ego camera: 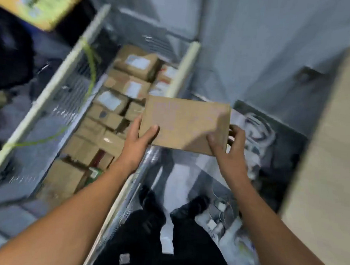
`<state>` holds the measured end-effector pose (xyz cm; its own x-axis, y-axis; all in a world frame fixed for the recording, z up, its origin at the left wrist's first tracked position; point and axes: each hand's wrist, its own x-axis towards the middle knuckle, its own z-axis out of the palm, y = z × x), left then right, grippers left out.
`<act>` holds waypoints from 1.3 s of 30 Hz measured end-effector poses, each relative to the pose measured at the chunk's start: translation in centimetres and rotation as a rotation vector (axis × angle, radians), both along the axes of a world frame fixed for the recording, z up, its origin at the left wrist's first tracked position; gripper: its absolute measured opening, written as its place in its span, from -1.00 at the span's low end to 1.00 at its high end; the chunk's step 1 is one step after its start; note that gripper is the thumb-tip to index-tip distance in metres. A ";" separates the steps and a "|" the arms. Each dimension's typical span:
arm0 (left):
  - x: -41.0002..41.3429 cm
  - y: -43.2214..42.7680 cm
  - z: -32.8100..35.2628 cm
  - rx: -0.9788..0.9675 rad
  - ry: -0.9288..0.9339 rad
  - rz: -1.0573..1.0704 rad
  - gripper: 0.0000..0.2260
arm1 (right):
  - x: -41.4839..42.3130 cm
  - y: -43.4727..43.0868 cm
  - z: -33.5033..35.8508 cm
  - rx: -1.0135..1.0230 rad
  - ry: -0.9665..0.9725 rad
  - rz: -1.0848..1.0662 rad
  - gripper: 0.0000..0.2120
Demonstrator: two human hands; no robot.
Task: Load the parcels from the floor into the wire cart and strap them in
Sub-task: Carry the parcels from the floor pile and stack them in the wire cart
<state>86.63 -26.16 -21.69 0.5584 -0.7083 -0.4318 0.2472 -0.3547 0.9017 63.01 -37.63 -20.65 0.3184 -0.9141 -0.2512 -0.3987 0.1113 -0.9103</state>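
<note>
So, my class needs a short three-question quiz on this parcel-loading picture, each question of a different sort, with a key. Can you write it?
1. True or false: the flat brown parcel is held by the left hand alone.
2. Where do the other parcels lie? A in the wire cart; B on a shelf; C on a conveyor belt.
3. Fill in: the strap hanging on the cart's side wall is ____ in colour.
Key: 1 false, the right hand grips it too. 2 A. 3 yellow-green.
</note>
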 end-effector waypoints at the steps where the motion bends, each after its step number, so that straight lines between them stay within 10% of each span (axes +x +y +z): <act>1: 2.5 2.9 -0.7 0.011 0.059 0.084 -0.60 | 3.5 0.6 -0.4 -0.003 0.015 0.096 -0.41; 15: 8.9 32.0 -12.3 0.185 0.381 1.108 -0.58 | 33.0 16.3 -13.7 0.201 0.367 1.254 0.00; 21: 7.0 33.0 -20.0 0.201 0.458 1.149 -0.27 | 33.7 17.2 -21.7 0.242 0.495 1.340 0.20; 39: 6.6 34.0 -33.5 0.371 0.728 0.897 -0.03 | 40.9 17.0 -36.2 -0.248 0.441 1.700 -0.25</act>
